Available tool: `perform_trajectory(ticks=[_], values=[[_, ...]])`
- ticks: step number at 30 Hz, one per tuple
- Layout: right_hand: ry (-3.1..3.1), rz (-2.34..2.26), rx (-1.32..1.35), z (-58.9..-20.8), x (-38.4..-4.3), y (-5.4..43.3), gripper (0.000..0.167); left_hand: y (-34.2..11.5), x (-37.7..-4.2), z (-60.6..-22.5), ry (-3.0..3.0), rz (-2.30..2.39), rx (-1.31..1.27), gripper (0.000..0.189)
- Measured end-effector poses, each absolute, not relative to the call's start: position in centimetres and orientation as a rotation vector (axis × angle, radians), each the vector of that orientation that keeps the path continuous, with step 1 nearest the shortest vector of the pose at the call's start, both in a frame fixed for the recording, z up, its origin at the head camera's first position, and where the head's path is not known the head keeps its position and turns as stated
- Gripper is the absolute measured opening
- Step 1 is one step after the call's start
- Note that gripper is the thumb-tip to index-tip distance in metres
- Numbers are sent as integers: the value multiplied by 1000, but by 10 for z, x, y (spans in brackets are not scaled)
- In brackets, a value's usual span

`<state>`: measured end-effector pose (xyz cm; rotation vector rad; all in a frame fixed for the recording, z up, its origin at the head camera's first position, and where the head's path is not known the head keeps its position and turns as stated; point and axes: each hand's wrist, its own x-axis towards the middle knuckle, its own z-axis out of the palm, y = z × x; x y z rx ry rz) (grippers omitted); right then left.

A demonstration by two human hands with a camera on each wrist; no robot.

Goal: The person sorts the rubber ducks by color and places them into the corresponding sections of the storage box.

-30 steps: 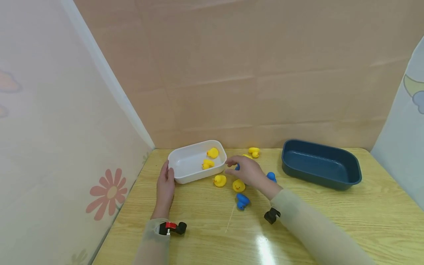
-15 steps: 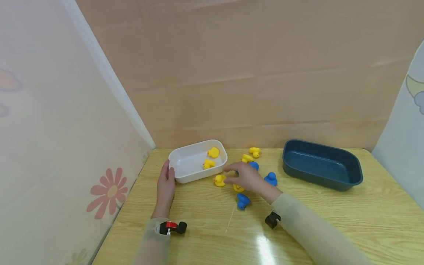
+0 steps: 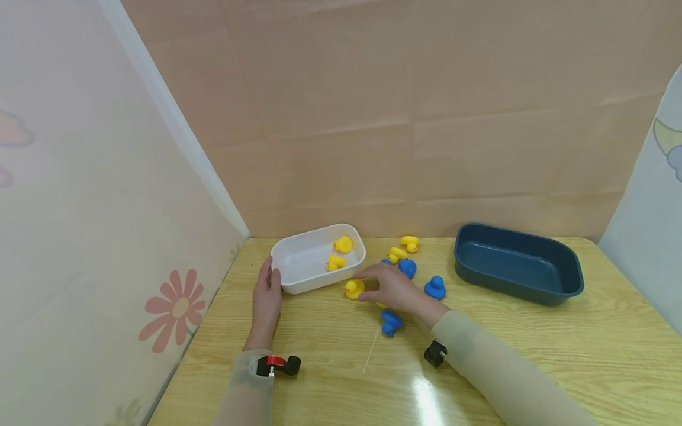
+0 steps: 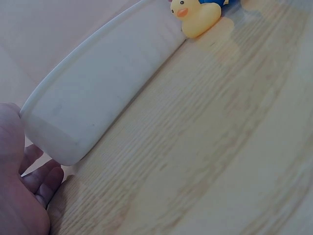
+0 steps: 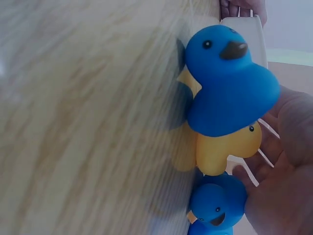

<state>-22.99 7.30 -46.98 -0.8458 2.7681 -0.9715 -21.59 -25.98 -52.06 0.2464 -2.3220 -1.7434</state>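
My left hand (image 3: 266,302) grips the left end of a white plastic tub (image 3: 298,269), thumb at the rim and fingers round the outside, as the left wrist view also shows. Two yellow rubber ducks (image 3: 343,244) lie inside it. My right hand (image 3: 396,290) reaches over the table, thumb and fingers spread just behind a yellow rubber duck (image 3: 354,289) by the tub's near side. Under this hand another yellow duck (image 3: 381,305) is mostly hidden. A blue rubber duck (image 3: 391,322) lies nearer me and looms large in the right wrist view, with my right fingers (image 5: 269,152) beyond.
Two more yellow ducks (image 3: 396,254) lie on the wooden table (image 3: 319,355) towards the back. Blue ducks (image 3: 407,268) sit beyond my right hand, with another blue duck (image 3: 435,287) to its right. A dark blue tub (image 3: 514,260) stands at the back right.
My right hand has moved left and nearer me, from the blue ducks towards the yellow duck by the white tub, uncovering the ducks behind. My left hand stays at the tub.
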Motion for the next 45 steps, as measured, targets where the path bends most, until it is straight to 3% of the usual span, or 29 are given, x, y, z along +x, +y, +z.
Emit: perform_trajectory(ticks=[23,45], values=[[2857,-738,-783,-477,-234,68,54,-260,-217,-519,-2321,-1724,239,62],[2868,-679,-832,-476,-233,65,34,-260,-214,-518,-2334,-1730,259,60]])
